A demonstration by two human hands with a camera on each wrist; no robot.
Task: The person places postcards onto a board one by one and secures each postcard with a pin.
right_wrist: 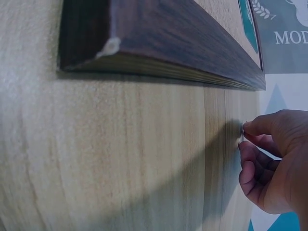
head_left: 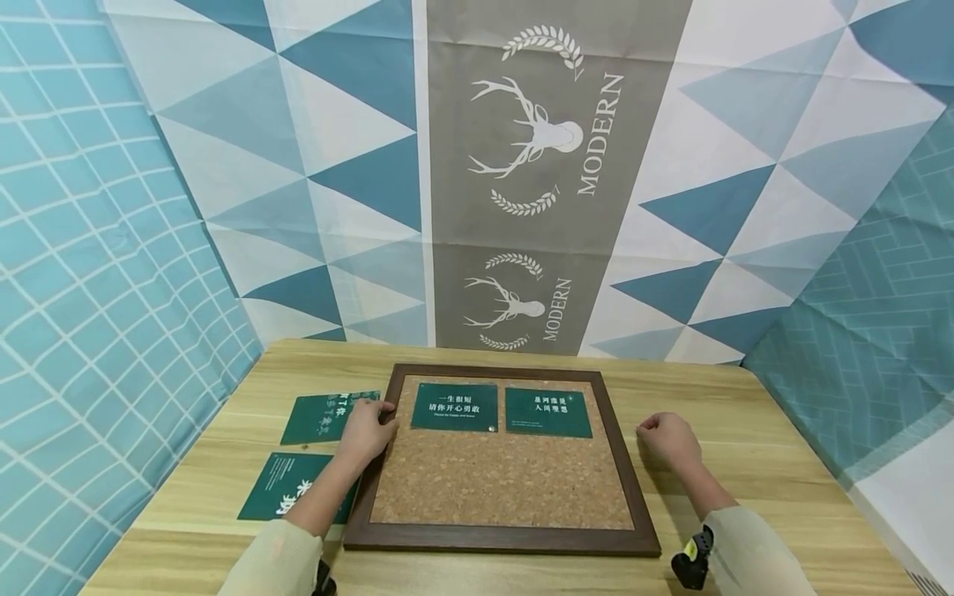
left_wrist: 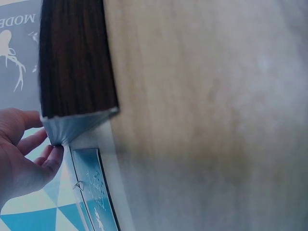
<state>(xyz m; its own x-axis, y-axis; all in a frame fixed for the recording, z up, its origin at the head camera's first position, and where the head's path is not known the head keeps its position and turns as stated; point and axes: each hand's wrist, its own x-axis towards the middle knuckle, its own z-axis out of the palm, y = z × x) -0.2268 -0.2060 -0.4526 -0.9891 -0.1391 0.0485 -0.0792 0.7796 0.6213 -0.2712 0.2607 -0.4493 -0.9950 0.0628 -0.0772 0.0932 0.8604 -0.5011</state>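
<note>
We rested our left hand, loosely open, against the left edge of the corkboard; beside its right edge, our right hand pinched a tiny, unclear object.

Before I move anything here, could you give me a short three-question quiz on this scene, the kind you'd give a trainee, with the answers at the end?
1. Counting: how many green cards lie on the cork?

2. True or false: the right hand is apart from the brown frame.

3. Multiple choice: where is the left hand?
A. At the frame's left side
B. At the frame's right side
C. At the frame's near side

Key:
1. Two, side by side along the far part of the cork.
2. True; some table shows between them.
3. A.
</note>
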